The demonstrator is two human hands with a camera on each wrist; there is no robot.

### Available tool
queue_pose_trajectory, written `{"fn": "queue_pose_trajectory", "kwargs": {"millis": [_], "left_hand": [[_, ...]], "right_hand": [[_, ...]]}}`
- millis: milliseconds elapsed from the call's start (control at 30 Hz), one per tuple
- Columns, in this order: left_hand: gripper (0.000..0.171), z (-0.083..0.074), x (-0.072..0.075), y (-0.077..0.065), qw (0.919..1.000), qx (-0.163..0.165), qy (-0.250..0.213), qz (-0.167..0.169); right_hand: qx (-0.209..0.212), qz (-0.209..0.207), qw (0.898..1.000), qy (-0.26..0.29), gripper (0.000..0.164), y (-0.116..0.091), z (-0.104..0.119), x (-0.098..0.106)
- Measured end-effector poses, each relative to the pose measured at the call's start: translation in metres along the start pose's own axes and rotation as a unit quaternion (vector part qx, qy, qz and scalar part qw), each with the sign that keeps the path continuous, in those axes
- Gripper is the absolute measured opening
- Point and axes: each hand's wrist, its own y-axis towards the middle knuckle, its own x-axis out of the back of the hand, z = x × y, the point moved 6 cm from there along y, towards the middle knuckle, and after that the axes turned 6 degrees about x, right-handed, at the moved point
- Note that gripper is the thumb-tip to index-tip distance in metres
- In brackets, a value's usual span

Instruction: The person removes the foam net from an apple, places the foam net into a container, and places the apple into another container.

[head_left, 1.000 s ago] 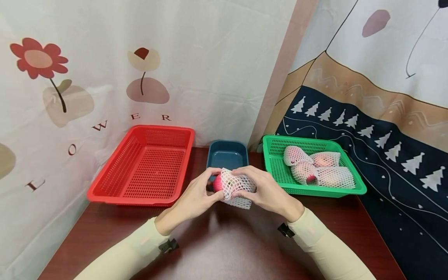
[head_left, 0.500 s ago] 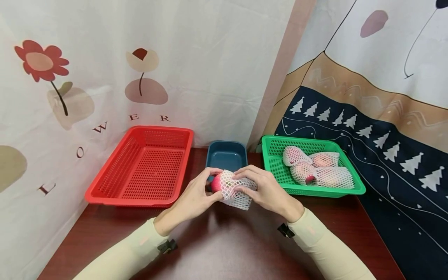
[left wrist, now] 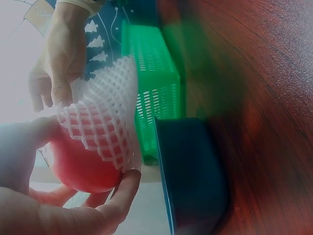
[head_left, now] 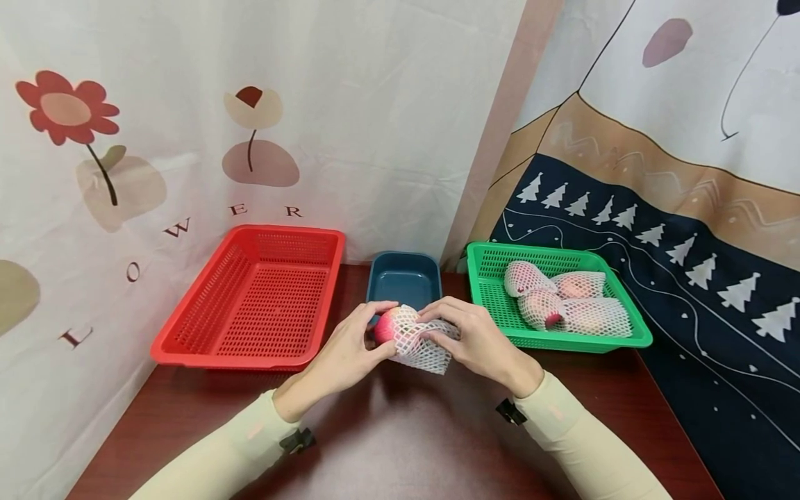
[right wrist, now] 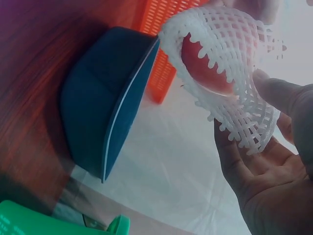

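Observation:
A red apple is held above the table in the middle of the head view, its right part covered by a white foam net sleeve. My left hand grips the bare left end, fingers and thumb curled round it in the left wrist view. From the right, my right hand pinches the loose part of the net between thumb and fingers. In the right wrist view, red skin shows through an opening in the net. Behind the hands stands a dark blue tub, its near part hidden by them.
A red basket with perforated walls stands at the left. At the right, a green basket holds several net-wrapped fruits. Printed curtains hang behind the dark brown table.
The net has slipped slightly to the right, and more red skin shows beside my left hand. Both hands stay in nearly the same place; the baskets have not moved.

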Motion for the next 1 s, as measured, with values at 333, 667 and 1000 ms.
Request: {"fn": "queue_pose_trajectory", "kwargs": {"millis": [333,667,1000], "left_hand": [[0.064,0.0013,0.0000,-0.0006,0.9996,0.014,-0.025,0.006],[0.064,0.0029,-0.0005,-0.0011,0.9993,0.019,-0.031,0.007],[0.068,0.0007,0.0011,-0.0007,0.9998,-0.004,-0.005,-0.017]], "right_hand": [[0.003,-0.004,1.000,0.002,0.031,-0.0018,-0.0010,0.0015],[-0.014,0.002,1.000,0.005,0.029,-0.0042,-0.0013,0.0040],[-0.036,0.015,0.999,-0.002,0.029,-0.0074,-0.0048,0.0069]]}}
